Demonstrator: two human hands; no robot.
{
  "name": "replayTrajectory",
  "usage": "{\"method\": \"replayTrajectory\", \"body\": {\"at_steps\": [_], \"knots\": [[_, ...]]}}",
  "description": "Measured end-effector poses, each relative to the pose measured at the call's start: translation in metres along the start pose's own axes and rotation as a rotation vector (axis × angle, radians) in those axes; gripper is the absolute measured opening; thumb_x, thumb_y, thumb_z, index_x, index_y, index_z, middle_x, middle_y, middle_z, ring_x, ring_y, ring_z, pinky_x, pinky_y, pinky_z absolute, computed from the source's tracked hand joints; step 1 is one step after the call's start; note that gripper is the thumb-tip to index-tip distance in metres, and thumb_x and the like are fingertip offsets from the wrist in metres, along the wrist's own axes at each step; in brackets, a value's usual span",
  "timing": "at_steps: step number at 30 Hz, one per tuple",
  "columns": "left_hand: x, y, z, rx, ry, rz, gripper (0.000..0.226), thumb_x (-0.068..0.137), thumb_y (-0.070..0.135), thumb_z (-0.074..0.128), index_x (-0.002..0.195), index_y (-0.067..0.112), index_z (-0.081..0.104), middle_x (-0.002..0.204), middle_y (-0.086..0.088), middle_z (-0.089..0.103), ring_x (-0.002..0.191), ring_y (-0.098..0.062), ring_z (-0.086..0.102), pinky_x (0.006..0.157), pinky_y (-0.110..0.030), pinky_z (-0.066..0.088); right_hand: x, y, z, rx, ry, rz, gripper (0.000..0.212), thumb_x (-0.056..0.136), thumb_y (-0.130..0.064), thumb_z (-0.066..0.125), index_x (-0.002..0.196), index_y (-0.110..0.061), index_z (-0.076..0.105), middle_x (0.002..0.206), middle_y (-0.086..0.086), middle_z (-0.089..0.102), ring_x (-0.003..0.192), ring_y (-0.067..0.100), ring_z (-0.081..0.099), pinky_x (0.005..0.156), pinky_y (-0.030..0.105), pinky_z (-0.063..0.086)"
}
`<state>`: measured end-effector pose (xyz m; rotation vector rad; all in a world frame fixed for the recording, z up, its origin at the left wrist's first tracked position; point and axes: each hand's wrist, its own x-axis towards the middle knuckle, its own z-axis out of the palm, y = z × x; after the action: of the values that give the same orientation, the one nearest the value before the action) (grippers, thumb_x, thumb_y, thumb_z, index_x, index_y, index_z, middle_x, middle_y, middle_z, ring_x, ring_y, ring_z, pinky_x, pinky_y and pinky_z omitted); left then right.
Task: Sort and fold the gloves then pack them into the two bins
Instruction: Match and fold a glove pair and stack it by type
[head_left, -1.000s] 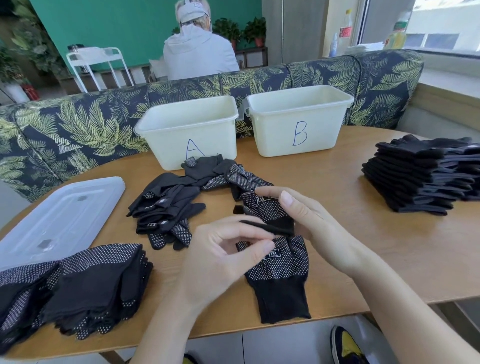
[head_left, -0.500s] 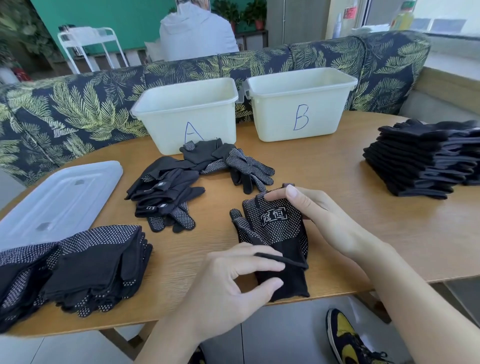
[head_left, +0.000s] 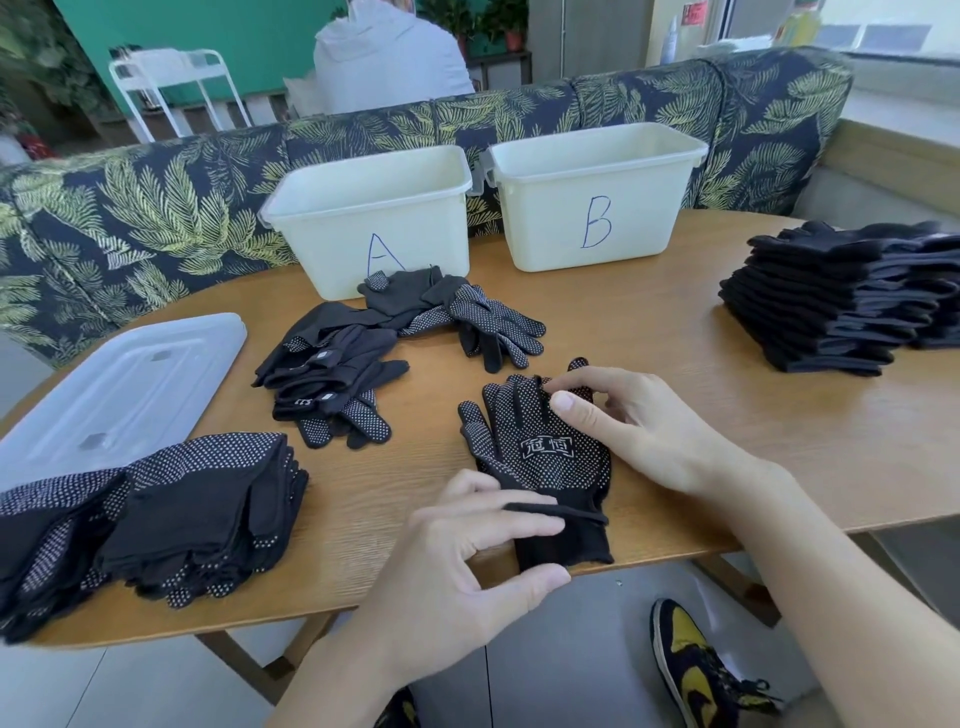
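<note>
Flattening dotted glove (head_left: 540, 457) at tabletop's (head_left: 649, 343) six o'clock edge: left hand (head_left: 457, 582) pinching cuff, right hand (head_left: 634, 431) gripping fingertips. Folding next, probably; then packing into bins (head_left: 374, 218) at twelve o'clock.

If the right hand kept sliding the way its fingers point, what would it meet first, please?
Probably the loose glove pile: the right hand points left across the dotted glove it is touching, though depth is uncertain.
</note>
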<state>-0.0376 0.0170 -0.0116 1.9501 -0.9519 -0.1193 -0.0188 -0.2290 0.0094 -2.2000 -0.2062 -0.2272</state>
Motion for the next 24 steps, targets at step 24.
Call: {"method": "replayTrajectory", "body": {"at_steps": [24], "knots": [[-0.009,-0.008,0.0,0.31,-0.054,0.122,0.031,0.086,0.051,0.075,0.116,0.042,0.076,0.131,0.035,0.06,0.115,-0.011,0.048,0.102,-0.02,0.026,0.005,0.019,0.0,-0.111,0.009,-0.006,0.049,0.092,-0.069,0.046,0.108,-0.031,0.074,0.098,-0.019,0.067,0.094,-0.002,0.057,0.08,0.013,0.037]]}}
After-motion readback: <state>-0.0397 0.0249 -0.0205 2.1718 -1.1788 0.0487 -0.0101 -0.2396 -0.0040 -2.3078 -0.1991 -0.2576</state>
